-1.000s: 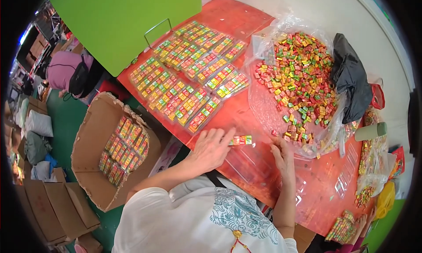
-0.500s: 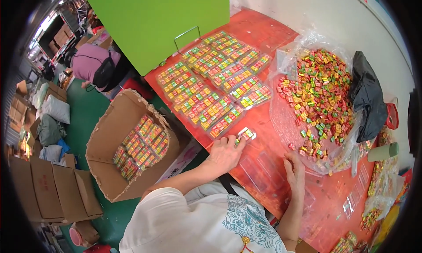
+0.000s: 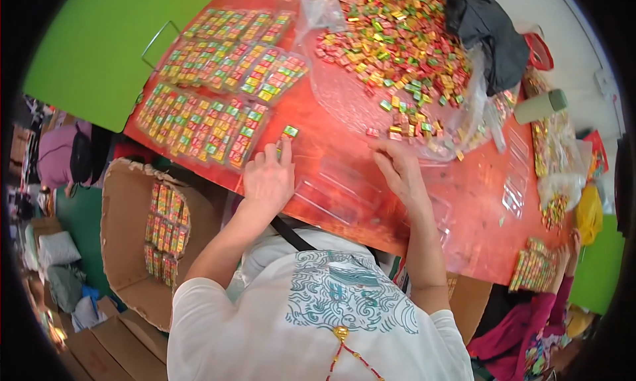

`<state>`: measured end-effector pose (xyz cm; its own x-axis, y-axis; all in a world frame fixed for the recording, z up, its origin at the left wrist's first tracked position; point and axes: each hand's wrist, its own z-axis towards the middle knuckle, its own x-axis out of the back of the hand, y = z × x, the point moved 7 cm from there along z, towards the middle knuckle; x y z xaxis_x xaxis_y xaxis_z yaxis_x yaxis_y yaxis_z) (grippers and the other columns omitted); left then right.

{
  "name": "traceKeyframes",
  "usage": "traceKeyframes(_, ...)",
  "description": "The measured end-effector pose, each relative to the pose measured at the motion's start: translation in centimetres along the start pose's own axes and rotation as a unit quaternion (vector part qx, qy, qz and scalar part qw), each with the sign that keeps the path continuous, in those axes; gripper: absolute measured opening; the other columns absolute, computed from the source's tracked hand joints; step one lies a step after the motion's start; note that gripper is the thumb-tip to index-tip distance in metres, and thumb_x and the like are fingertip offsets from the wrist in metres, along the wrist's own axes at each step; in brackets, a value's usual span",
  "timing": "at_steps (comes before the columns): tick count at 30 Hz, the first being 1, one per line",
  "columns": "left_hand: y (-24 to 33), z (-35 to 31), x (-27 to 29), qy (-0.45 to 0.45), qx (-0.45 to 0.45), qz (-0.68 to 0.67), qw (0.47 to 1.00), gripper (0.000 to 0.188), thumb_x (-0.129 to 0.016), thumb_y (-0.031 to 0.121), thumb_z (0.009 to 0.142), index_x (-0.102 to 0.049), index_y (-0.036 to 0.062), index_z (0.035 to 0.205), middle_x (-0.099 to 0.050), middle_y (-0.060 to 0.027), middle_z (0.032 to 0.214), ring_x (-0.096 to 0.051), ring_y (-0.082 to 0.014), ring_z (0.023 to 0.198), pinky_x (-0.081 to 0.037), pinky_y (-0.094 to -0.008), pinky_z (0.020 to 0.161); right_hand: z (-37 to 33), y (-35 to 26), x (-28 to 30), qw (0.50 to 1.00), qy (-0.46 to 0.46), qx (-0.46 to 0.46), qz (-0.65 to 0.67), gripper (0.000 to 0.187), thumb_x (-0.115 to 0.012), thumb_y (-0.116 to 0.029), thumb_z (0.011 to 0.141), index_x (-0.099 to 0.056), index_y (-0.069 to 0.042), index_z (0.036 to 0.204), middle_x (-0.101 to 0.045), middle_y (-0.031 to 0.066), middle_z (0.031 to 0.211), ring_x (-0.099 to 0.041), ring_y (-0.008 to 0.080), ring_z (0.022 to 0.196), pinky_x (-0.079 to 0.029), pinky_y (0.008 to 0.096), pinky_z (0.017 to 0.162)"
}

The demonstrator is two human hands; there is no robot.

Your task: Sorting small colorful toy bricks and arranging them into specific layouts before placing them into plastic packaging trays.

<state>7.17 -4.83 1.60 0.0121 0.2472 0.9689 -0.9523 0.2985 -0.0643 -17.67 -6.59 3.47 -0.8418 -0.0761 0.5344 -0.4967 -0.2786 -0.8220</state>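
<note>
My left hand [image 3: 269, 177] rests palm down on the red table, index finger stretched out. That fingertip touches small foil-wrapped blocks [image 3: 290, 131], which sit in a clear tray partly hidden under the fingers. Over the table hovers my right hand [image 3: 399, 172], its fingers loosely bent and apart, nothing visible in them. It is near the loose edge of a big heap of red, gold and green wrapped blocks [image 3: 404, 43] on a clear plastic sheet. Beside my left hand lie rows of filled clear trays [image 3: 199, 126]. Empty clear trays [image 3: 324, 202] lie between my hands and body.
A cardboard box [image 3: 126, 248] with filled trays stands at left. Across the table are a black bag [image 3: 487, 40], a pale green cylinder [image 3: 541, 107] and bags of blocks [image 3: 553, 162]. At far right, a co-worker's hands [image 3: 566, 255] are beside stacked filled trays [image 3: 533, 267].
The view has swung to the right, bringing a co-worker's arms into sight. My right hand has moved closer to the heap's edge; my left stays by the small tray, index finger more extended.
</note>
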Motion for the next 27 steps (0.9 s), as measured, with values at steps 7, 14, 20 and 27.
traceKeyframes(7, 4.5, 0.2, 3.3, 0.037, -0.114, -0.158, 0.980, 0.051, -0.066, 0.021, 0.088, -0.056, 0.0046, 0.136, -0.057, -0.0164, 0.121, -0.056, -0.0333, 0.107, -0.044, -0.0464, 0.087, -1.4, -0.9, 2.1, 0.996, 0.050, 0.020, -0.069, 0.018, -0.063, -0.006, 0.095, -0.066, -0.001, 0.112, -0.066, 0.0116, 0.096, -0.064, 0.0260, 0.089, -0.050, 0.0356, 0.081)
traceKeyframes(14, 9.0, 7.1, 1.8, 0.040, -0.173, -0.253, 0.951, 0.044, -0.066, 0.016, 0.089, -0.059, 0.0057, 0.131, -0.057, -0.0165, 0.124, -0.055, -0.0342, 0.113, -0.044, -0.0477, 0.089, 0.1, 0.6, 2.5, 0.923, 0.151, 0.059, -0.348, 0.017, -0.063, -0.009, 0.094, -0.066, -0.006, 0.110, -0.064, 0.0128, 0.104, -0.063, 0.0343, 0.097, -0.050, 0.0448, 0.084)
traceKeyframes(20, 11.7, 12.3, -6.0, -0.016, -0.105, -0.200, 0.974, 0.047, -0.059, 0.017, 0.087, -0.058, 0.0068, 0.133, -0.057, -0.0171, 0.132, -0.055, -0.0361, 0.118, -0.045, -0.0467, 0.099, 1.3, 4.4, 3.2, 0.857, 0.171, -0.052, -0.484, 0.026, -0.062, -0.024, 0.096, -0.067, -0.008, 0.116, -0.063, 0.0132, 0.103, -0.062, 0.0334, 0.094, -0.050, 0.0466, 0.080)
traceKeyframes(27, 12.3, 12.7, -4.4, 0.049, -0.112, -0.301, 0.946, 0.045, -0.063, 0.018, 0.083, -0.061, 0.0009, 0.125, -0.060, -0.0166, 0.127, -0.053, -0.0334, 0.117, -0.041, -0.0510, 0.099, 2.9, 3.4, 1.3, 0.919, 0.088, 0.016, -0.383, 0.031, -0.062, -0.017, 0.094, -0.064, -0.005, 0.123, -0.063, 0.0170, 0.109, -0.062, 0.0355, 0.099, -0.050, 0.0451, 0.084)
